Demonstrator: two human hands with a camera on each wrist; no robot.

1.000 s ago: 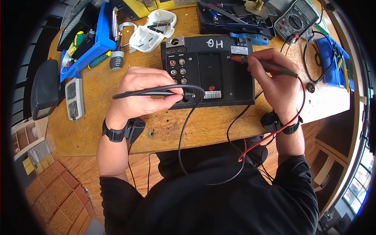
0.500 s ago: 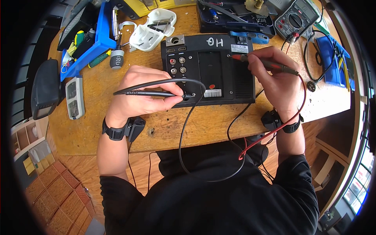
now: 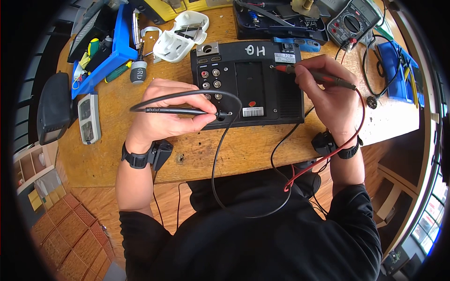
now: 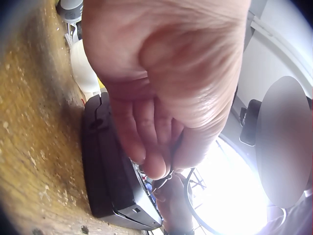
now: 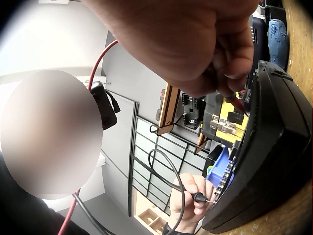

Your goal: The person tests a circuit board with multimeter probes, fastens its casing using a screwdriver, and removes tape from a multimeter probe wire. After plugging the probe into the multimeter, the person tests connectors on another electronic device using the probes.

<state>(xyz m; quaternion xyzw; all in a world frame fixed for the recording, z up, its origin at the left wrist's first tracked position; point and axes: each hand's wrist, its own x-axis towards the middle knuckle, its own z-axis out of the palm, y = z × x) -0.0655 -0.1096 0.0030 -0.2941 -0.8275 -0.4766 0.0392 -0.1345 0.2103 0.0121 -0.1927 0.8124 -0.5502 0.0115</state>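
Note:
A black device (image 3: pixel 251 89) marked "HQ" lies with its connector side up on the wooden table. My left hand (image 3: pixel 165 124) pinches a black test probe (image 3: pixel 178 111) between thumb and fingers, its tip right at a screw near the device's lower left. In my right hand (image 3: pixel 333 104) is a red test probe (image 3: pixel 323 78), gripped like a pen, pointing at the screw near the upper right. The right wrist view shows both the red probe (image 5: pixel 237 104) and the black probe (image 5: pixel 199 197) at the device's face. In the left wrist view, my fingers mostly hide the black probe.
A multimeter (image 3: pixel 352 22) stands at the back right, beside a blue bin (image 3: pixel 398 75) with cables. Behind the device are an opened black casing (image 3: pixel 281 30) and a white case (image 3: pixel 173 47) of bits. A screwdriver (image 3: pixel 138 72) and a blue tray (image 3: pixel 123 47) lie left.
The black probe has tilted slightly in my left hand, and its cable loop has risen. My right hand and the red probe stay almost still.

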